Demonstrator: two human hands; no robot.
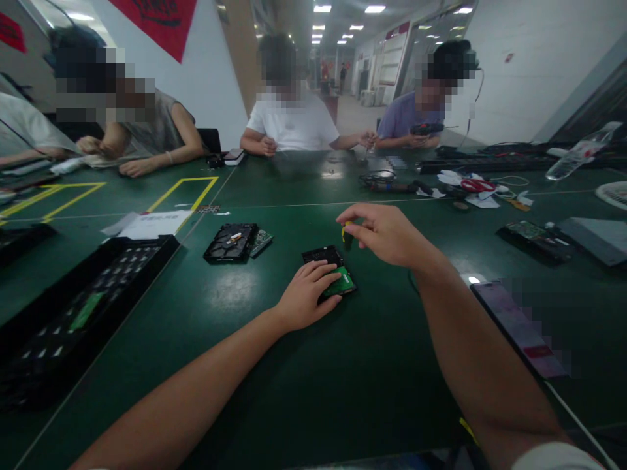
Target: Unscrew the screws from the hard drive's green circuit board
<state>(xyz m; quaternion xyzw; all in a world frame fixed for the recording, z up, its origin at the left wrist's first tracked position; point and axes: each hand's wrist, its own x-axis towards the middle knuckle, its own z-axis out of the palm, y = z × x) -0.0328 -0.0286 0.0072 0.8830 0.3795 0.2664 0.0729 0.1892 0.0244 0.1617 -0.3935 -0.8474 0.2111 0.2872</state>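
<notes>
A black hard drive [321,255] with a green circuit board [345,281] lies on the green table. My left hand [309,294] rests flat over it, fingers spread, covering much of its near left side. Above and to the right of the drive, my right hand [385,234] is pinched around a small yellow and dark tool [344,231], whose kind is mostly hidden by the fingers. To the left of the drive sits another black drive casing [230,243] with a small pale piece on top, and a loose circuit board [261,242] lies against its right side.
A long black tray [142,251] of parts stands at left, by a white paper sheet [155,224]. At right are a phone [519,326], another drive [533,240] and a grey box [600,238]. Cables [379,179] and a plastic bottle [582,153] lie farther back. Several people sit across the table.
</notes>
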